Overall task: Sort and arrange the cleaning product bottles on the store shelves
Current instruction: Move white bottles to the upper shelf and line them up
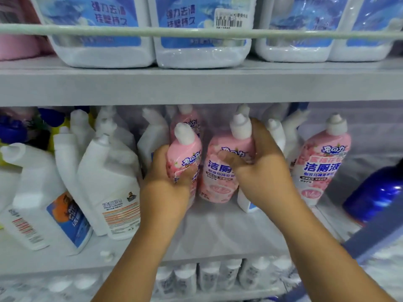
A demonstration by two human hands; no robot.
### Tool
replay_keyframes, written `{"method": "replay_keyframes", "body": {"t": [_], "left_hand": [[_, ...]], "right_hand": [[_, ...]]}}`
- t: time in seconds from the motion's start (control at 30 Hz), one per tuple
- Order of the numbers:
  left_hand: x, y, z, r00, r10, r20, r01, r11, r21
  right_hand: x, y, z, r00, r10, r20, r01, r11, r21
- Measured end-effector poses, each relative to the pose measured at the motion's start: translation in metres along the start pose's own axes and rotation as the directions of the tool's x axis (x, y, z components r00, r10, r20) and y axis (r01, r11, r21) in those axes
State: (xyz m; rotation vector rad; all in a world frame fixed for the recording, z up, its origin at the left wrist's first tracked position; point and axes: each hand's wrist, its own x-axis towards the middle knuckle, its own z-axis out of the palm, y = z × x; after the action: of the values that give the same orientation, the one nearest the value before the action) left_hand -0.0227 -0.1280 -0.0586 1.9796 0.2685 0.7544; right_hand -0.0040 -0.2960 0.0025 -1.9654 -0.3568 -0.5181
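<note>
Pink bottles with white angled caps stand in the middle of the frame on the grey middle shelf (pixel 218 232). The left hand (pixel 168 173) curls around the left pink bottle (pixel 185 153), with its fingers wrapped across the front of the label and the bottle leaning slightly to the left. The right hand (pixel 259 162) grips the centre pink bottle (pixel 220 171) from its right side, thumb lying across the label and fingers reaching up behind the neck near the white cap. These two bottles stand just beside each other, close to touching. Another pink bottle (pixel 187 118) stands behind the left one, deeper in the shelf. A further pink bottle (pixel 322 162) stands upright to the right, apart from the hands.

Left of centre, white bottles (pixel 115 177) with bent necks crowd the shelf, and one large white bottle (pixel 41 205) at the lower left tilts with its orange and blue label showing. At the far left sit blue caps (pixel 13 127), blurred. A dark blue bottle (pixel 379 192) lies tilted at the right edge. White bent-neck bottles also stand behind the right hand.

Across the top of the frame, large white jugs (pixel 196 40) with blue labels rest on the upper shelf (pixel 196 88) behind a pale rail (pixel 109 31). Along the bottom, small white bottles (pixel 218 277) fill the lower shelf, too blurred to read.
</note>
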Motion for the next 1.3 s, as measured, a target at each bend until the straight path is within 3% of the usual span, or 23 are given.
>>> {"method": "replay_keyframes", "body": {"t": [0.1,0.23,0.6,0.77,0.83,0.9,0.93,1.0,1.07,1.17,1.23,1.3], "left_hand": [[-0.006,0.009,0.014,1.0,-0.004,0.03,0.005,1.0,-0.027],[-0.004,0.029,0.049,0.988,-0.026,0.15,0.029,0.999,-0.015],[0.019,0.051,0.118,0.978,0.041,0.204,-0.035,0.999,-0.03],[0.025,0.037,0.108,0.943,0.061,0.326,-0.018,0.991,-0.133],[0.022,0.029,0.083,0.97,0.072,0.231,-0.045,0.992,-0.118],[0.024,0.019,0.051,0.982,0.184,-0.032,-0.185,0.982,-0.041],[0.028,0.012,0.039,0.962,0.23,-0.149,-0.231,0.973,0.011],[0.045,-0.001,0.025,0.94,0.228,-0.254,-0.2,0.971,0.132],[0.06,-0.01,0.022,0.956,0.156,-0.25,-0.113,0.977,0.179],[0.069,-0.015,0.026,0.976,0.105,-0.192,-0.064,0.976,0.209],[0.072,-0.02,0.03,0.976,0.14,-0.165,-0.089,0.955,0.283],[0.077,-0.025,0.033,0.978,0.158,-0.134,-0.095,0.916,0.389]], "right_hand": [[-0.019,-0.002,-0.054,0.998,0.015,0.064,-0.017,1.0,0.024],[-0.028,0.021,-0.088,0.989,0.1,0.106,-0.093,0.993,-0.067],[-0.003,0.069,-0.095,0.995,0.097,-0.024,-0.099,0.989,-0.111],[0.008,0.079,-0.093,0.997,0.071,-0.04,-0.077,0.978,-0.191],[-0.001,0.075,-0.091,0.973,0.008,-0.231,-0.065,0.969,-0.239],[-0.021,0.054,-0.078,0.883,-0.149,-0.444,0.075,0.981,-0.18],[-0.027,0.045,-0.065,0.854,-0.208,-0.478,0.176,0.978,-0.111],[-0.022,0.022,-0.026,0.917,-0.166,-0.364,0.23,0.963,0.141],[0.003,0.009,0.019,0.99,-0.052,-0.133,0.089,0.953,0.291],[0.055,0.012,0.075,0.989,0.104,0.108,-0.11,0.992,0.061],[0.081,0.012,0.101,0.978,0.148,0.145,-0.142,0.989,-0.049],[0.095,0.016,0.119,0.966,0.197,0.167,-0.193,0.98,-0.041]]}}
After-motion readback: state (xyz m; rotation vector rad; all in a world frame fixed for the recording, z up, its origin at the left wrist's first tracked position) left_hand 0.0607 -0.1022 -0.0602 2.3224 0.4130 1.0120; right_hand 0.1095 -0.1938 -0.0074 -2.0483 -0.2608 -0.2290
